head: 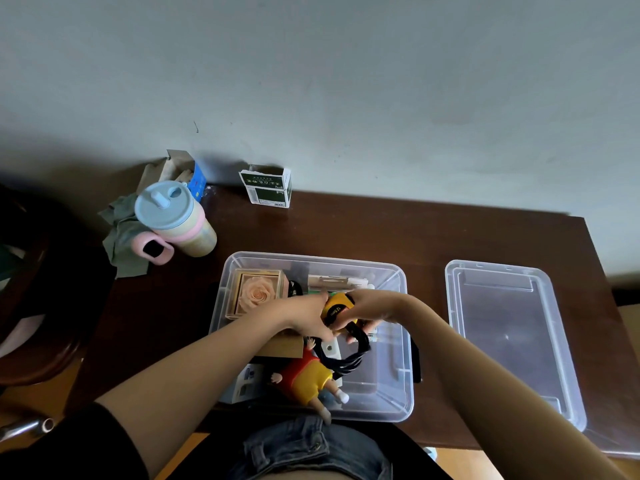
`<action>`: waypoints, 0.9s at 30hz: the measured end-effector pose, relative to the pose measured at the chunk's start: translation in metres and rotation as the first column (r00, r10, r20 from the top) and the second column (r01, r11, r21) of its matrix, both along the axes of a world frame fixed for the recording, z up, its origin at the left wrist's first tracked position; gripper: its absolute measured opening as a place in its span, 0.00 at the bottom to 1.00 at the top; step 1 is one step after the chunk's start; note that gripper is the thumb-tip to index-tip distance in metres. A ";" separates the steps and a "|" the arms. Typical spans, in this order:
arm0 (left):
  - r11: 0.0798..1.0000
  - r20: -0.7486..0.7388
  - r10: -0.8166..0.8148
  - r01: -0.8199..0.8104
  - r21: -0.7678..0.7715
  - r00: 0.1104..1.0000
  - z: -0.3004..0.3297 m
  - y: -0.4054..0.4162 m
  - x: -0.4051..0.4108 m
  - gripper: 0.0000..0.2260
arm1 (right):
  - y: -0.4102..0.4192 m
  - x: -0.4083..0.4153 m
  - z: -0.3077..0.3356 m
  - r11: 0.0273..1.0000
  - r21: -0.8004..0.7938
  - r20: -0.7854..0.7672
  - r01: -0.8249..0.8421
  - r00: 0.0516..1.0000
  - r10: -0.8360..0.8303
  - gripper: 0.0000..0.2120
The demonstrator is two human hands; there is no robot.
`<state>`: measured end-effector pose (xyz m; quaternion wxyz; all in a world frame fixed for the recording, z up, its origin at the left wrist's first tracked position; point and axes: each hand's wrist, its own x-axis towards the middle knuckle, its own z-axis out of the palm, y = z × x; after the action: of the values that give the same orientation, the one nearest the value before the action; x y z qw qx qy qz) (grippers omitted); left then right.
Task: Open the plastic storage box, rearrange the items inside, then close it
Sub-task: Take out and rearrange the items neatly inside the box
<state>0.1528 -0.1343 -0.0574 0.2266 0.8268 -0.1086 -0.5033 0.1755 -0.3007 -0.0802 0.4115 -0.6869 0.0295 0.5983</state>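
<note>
The clear plastic storage box (398,379) stands open on the dark table in front of me. Its clear lid (512,337) lies flat to the right. Above the box's middle, my left hand (304,317) and my right hand (370,306) both grip a yellow tape measure (336,310) with a black strap (353,358) hanging from it. Inside the box are a peach rose in a square case (256,294) at the far left, a toy figure in red and yellow (308,379) at the near side, a brown cardboard box (284,346) and flat packages partly hidden by my hands.
A pastel cup with a blue lid (173,220) stands at the back left beside a grey cloth (123,237) and a torn carton (180,168). A green-and-white carton (268,187) stands against the wall. A chair (31,289) is at the left.
</note>
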 end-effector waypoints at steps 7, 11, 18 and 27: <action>0.987 -0.043 0.131 -0.135 -0.087 0.990 0.002 0.005 0.001 0.17 | -0.002 -0.003 0.005 0.981 0.133 -0.174 0.141 0.978 -0.117 0.30; 0.986 -0.056 0.144 -0.148 -0.080 0.988 -0.001 0.007 -0.001 0.32 | 0.003 -0.012 -0.007 0.984 0.044 -0.101 0.172 0.981 -0.167 0.29; 0.944 -0.250 0.178 -0.237 -0.229 0.952 -0.003 0.013 0.000 0.32 | 0.007 -0.019 -0.007 0.941 0.154 -0.235 0.300 0.937 -0.260 0.20; 0.960 -0.240 -0.033 -0.037 -0.279 0.970 0.012 0.015 -0.002 0.14 | 0.026 -0.007 -0.019 0.950 -0.122 0.193 0.288 0.946 -0.261 0.14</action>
<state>0.1512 -0.1194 -0.0454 0.3537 0.7186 -0.1496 -0.5798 0.1684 -0.2748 -0.0991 0.4396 -0.7546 0.1334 0.4686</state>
